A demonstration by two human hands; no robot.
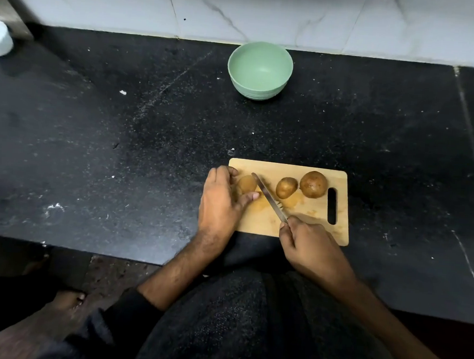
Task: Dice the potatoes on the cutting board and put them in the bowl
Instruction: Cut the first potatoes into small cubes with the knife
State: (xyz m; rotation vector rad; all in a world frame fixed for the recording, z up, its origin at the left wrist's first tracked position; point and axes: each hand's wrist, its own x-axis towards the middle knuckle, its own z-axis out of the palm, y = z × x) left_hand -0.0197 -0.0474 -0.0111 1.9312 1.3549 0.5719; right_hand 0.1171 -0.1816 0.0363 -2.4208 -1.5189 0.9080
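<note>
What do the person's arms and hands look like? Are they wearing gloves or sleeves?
No gloves: the left hand and right hand are bare, with no rings or watch showing. Both forearms are bare too. A dark sleeve is pushed up near the left elbow.

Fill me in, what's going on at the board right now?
A person is starting to cut potatoes on the cutting board. The left hand holds one potato at the board's left end, and the right hand grips a knife with its blade angled beside that potato. Two more potatoes sit whole on the board further right. The green bowl at the back of the counter holds nothing yet.
</note>
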